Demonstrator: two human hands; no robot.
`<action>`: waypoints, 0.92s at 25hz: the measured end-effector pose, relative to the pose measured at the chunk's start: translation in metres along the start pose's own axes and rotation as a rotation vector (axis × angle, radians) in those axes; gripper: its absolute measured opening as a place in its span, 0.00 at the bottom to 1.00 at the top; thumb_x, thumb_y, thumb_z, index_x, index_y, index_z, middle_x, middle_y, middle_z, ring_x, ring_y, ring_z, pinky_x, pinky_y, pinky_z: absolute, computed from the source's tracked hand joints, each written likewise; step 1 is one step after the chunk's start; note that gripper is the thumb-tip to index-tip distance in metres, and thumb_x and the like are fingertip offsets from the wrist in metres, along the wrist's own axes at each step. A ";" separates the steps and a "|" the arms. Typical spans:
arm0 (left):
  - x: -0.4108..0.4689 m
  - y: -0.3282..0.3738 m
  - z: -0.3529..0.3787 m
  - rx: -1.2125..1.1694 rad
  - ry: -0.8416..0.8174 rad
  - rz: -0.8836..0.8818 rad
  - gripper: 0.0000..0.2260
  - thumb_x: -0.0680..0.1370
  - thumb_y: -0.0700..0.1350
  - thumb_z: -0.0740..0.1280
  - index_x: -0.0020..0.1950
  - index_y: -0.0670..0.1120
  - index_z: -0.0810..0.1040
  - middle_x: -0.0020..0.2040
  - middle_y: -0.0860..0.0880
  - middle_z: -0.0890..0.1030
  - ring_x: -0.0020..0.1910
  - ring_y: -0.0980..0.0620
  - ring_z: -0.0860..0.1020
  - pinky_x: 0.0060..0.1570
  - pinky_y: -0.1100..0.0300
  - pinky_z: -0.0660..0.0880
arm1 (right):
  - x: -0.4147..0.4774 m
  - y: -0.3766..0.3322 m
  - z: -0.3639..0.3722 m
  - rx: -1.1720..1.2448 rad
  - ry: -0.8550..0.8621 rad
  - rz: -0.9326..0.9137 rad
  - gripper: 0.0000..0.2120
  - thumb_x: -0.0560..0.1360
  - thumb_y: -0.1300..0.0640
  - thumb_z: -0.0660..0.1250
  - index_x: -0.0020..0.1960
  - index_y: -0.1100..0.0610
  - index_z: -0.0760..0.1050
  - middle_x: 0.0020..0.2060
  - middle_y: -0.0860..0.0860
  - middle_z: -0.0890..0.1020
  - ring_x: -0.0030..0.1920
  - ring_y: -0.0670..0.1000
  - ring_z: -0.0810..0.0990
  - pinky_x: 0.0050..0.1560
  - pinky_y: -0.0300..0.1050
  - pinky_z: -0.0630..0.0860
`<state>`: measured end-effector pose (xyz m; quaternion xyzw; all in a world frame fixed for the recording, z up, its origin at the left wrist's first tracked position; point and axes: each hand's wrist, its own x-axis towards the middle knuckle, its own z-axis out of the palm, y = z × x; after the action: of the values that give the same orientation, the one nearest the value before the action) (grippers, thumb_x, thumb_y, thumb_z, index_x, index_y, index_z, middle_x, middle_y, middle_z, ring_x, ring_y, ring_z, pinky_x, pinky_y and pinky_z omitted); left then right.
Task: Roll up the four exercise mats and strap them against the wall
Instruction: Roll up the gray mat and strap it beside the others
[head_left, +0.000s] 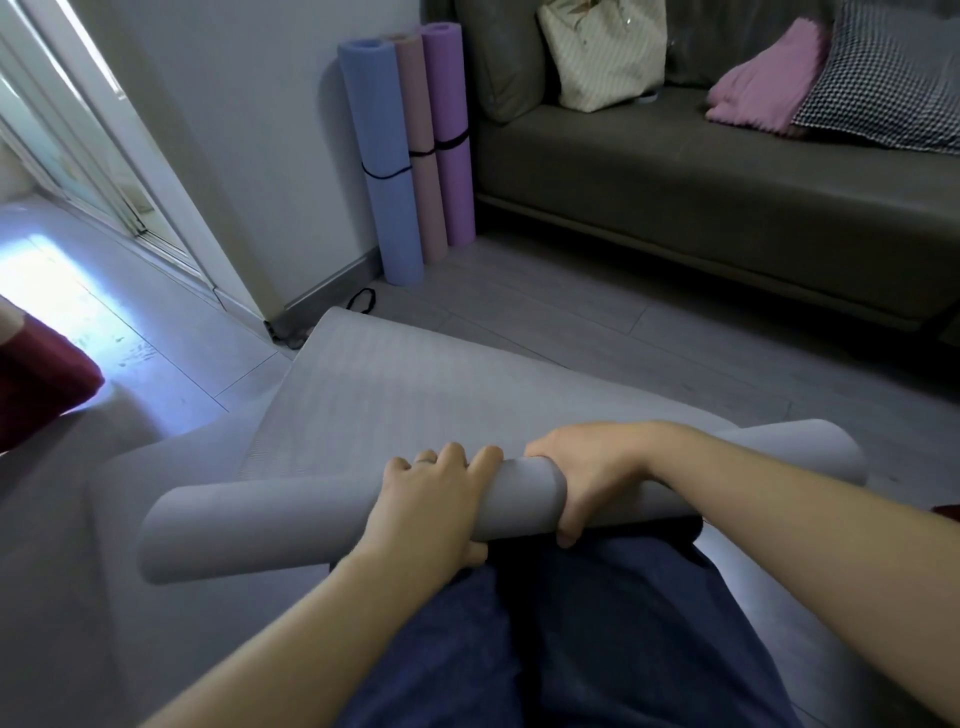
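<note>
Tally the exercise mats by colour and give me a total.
blue mat: 1
pink mat: 1
purple mat: 1
grey mat: 1, part rolled, gripped by the left hand and the right hand
Total: 4

The grey mat (363, 415) looks like matt foam, finely ribbed on its flat part. The sofa (675, 171) looks smooth and leathery, the pink blanket (758, 88) on it fuzzy cloth.
</note>
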<state>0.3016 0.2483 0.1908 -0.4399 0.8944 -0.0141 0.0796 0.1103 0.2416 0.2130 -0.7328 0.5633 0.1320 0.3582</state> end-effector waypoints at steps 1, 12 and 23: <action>0.007 -0.005 -0.003 -0.036 -0.019 0.004 0.30 0.69 0.54 0.69 0.67 0.54 0.60 0.57 0.49 0.72 0.54 0.46 0.75 0.51 0.52 0.70 | -0.002 -0.002 -0.001 -0.039 0.054 0.020 0.27 0.63 0.45 0.78 0.57 0.47 0.69 0.48 0.43 0.75 0.51 0.49 0.74 0.45 0.41 0.71; 0.027 -0.021 -0.053 -0.369 -0.274 0.101 0.28 0.66 0.56 0.73 0.62 0.54 0.66 0.51 0.52 0.77 0.47 0.48 0.77 0.47 0.51 0.76 | -0.035 -0.009 -0.013 -0.457 0.464 -0.040 0.24 0.66 0.45 0.69 0.59 0.48 0.67 0.48 0.48 0.79 0.47 0.54 0.78 0.41 0.46 0.73; 0.020 -0.008 -0.053 -0.297 -0.755 0.246 0.30 0.69 0.59 0.73 0.66 0.56 0.65 0.58 0.54 0.76 0.54 0.51 0.76 0.56 0.55 0.74 | -0.051 -0.017 0.024 -0.168 0.136 -0.021 0.27 0.62 0.45 0.76 0.56 0.46 0.68 0.46 0.45 0.78 0.45 0.49 0.77 0.38 0.43 0.71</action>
<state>0.2874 0.2258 0.2417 -0.3110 0.8407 0.2865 0.3383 0.1135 0.2971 0.2329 -0.7734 0.5654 0.1250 0.2579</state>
